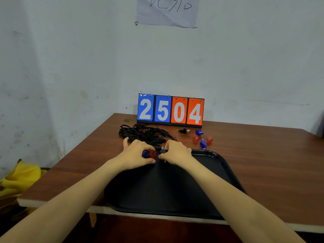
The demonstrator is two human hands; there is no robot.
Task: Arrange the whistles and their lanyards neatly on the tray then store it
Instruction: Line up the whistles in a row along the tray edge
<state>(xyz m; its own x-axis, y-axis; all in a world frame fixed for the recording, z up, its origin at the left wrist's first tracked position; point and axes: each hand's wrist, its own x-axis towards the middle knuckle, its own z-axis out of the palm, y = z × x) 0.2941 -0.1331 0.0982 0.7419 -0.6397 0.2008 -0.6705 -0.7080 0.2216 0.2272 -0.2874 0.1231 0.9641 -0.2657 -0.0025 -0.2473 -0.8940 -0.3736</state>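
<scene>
A black tray (217,160) lies on the brown table, hanging slightly over the near edge. At its far left rim my left hand (136,153) is closed around a blue whistle (144,153) and a red whistle (152,154). Right beside it, my right hand (177,152) pinches a black whistle (162,151). A tangle of black lanyards (143,133) sits just behind both hands. To the right of the lanyards, several loose whistles rest on the table: a black one (183,131), blue ones (199,132) (203,144) and red ones (195,138) (209,139).
A flip scoreboard (170,110) reading 2504 stands at the table's far edge against the wall. A sheet of paper (167,11) hangs on the wall above. Yellow fabric (19,178) lies on the floor to the left of the table.
</scene>
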